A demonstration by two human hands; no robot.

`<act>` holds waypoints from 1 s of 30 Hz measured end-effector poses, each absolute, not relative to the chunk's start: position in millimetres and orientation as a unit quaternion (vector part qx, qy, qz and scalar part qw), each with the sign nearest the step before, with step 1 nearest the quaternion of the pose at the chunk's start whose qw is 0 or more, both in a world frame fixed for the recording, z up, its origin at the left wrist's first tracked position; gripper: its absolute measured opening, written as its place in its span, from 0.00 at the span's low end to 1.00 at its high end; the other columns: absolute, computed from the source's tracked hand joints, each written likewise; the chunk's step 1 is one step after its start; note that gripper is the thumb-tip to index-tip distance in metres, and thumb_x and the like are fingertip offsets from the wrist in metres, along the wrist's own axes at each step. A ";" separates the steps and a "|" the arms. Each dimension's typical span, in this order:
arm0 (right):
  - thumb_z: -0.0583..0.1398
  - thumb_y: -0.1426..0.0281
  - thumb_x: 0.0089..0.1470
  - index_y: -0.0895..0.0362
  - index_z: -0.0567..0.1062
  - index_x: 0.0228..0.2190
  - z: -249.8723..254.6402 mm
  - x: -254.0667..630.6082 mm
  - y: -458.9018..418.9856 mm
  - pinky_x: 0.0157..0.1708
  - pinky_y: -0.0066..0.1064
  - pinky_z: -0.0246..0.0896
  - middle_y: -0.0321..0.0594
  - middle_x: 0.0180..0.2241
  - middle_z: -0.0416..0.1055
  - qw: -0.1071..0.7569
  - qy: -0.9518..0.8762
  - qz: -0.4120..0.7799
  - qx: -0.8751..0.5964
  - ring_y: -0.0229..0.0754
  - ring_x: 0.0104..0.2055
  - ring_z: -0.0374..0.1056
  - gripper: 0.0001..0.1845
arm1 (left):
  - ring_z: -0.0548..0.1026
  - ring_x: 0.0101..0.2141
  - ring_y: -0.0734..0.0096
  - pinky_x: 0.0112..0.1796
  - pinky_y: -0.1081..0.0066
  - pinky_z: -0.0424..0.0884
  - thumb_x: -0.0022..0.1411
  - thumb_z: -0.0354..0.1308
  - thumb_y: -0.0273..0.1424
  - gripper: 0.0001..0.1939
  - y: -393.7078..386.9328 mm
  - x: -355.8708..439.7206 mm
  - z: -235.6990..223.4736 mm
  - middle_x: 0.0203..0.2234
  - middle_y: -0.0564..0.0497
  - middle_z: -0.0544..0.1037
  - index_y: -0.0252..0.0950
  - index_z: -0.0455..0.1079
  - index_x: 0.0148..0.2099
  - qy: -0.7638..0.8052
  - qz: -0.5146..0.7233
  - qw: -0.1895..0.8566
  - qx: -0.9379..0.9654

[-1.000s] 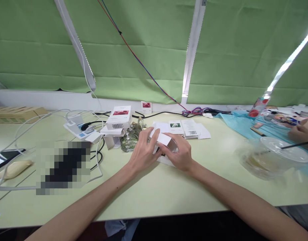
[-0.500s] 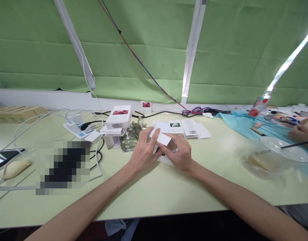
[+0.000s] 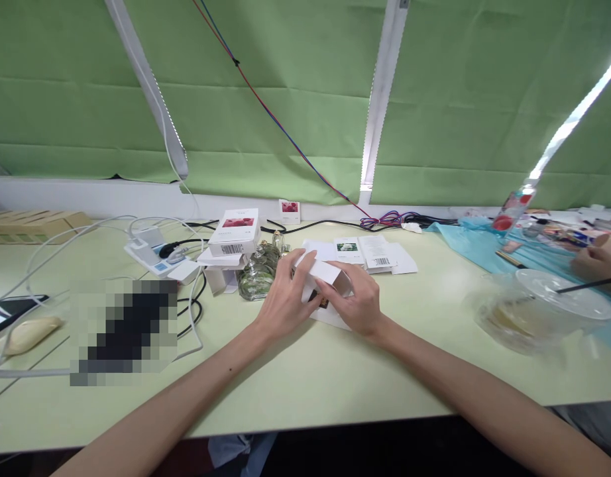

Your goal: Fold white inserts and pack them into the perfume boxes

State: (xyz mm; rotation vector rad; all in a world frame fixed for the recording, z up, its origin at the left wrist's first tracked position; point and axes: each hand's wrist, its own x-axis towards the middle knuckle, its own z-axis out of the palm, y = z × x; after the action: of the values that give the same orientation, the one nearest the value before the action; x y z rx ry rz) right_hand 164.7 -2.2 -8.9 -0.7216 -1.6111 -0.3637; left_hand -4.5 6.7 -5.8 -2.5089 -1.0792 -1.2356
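Between my two hands is a small white cardboard box (image 3: 326,272), tilted, with its right end seeming open. My left hand (image 3: 285,295) grips it from the left, fingers over the top edge. From the right, my right hand (image 3: 356,298) closes on it, thumb toward the front. A dark and gold patch shows under the box between the thumbs; I cannot make out what it is. Just left of my left hand stand glass bottles (image 3: 256,281). Behind the hands lie flattened white cartons (image 3: 378,254), one printed with a white flower.
White boxes with a red flower picture (image 3: 236,228) are stacked at the left, near a power strip (image 3: 159,258) and loose cables. A clear lidded cup with a straw (image 3: 539,311) stands at the right. Beyond it, another person's hand (image 3: 601,262) rests by a blue cloth (image 3: 464,245).
Both hands stay on the white box in nearly the same place. The right thumb has shifted slightly, and a little more of the dark and gold patch shows.
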 end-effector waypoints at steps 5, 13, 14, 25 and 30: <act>0.64 0.65 0.60 0.56 0.75 0.44 -8.0 168.7 1.2 0.38 0.37 0.74 0.44 0.37 0.81 0.626 -0.695 -0.154 -0.320 0.45 0.37 0.78 0.12 | 0.60 0.63 0.49 0.56 0.52 0.69 0.60 0.62 0.29 0.41 5.3 -4.8 -1.0 0.61 0.37 0.55 0.45 0.46 0.69 -0.367 -0.416 0.011 -0.832; 0.63 0.62 0.60 0.56 0.76 0.43 -6.8 181.4 12.7 0.38 0.36 0.74 0.43 0.37 0.81 0.633 -0.668 -0.165 -0.355 0.44 0.37 0.78 0.12 | 0.63 0.61 0.54 0.58 0.54 0.68 0.59 0.60 0.29 0.36 8.9 -6.9 -0.9 0.59 0.40 0.61 0.40 0.49 0.67 -0.384 -0.460 -0.044 -0.800; 0.63 0.61 0.60 0.56 0.76 0.42 -7.0 182.9 14.3 0.38 0.36 0.75 0.43 0.37 0.81 0.634 -0.664 -0.167 -0.359 0.44 0.37 0.78 0.13 | 0.65 0.59 0.55 0.58 0.55 0.68 0.60 0.59 0.29 0.34 9.6 -7.0 -2.0 0.58 0.40 0.63 0.40 0.51 0.66 -0.391 -0.461 -0.049 -0.795; 0.63 0.59 0.60 0.56 0.76 0.43 -12.1 189.2 22.5 0.38 0.35 0.74 0.43 0.38 0.81 0.629 -0.656 -0.183 -0.375 0.45 0.38 0.79 0.15 | 0.74 0.45 0.61 0.47 0.62 0.72 0.65 0.52 0.28 0.15 9.0 -7.4 -2.4 0.47 0.44 0.73 0.37 0.64 0.54 -0.439 -0.394 -0.040 -0.807; 0.63 0.59 0.60 0.55 0.76 0.42 -12.0 188.7 22.3 0.38 0.36 0.75 0.44 0.37 0.81 0.626 -0.658 -0.181 -0.377 0.45 0.37 0.79 0.14 | 0.73 0.46 0.58 0.46 0.61 0.71 0.67 0.52 0.31 0.12 6.6 -7.0 -0.3 0.45 0.44 0.74 0.36 0.65 0.51 -0.467 -0.362 -0.017 -0.807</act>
State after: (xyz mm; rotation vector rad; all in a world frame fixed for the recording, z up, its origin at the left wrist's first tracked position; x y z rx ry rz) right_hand 188.7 22.3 -12.0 -0.8656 -1.5083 -0.4153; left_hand -7.0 6.6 -0.3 -2.5610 -1.4838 -1.1480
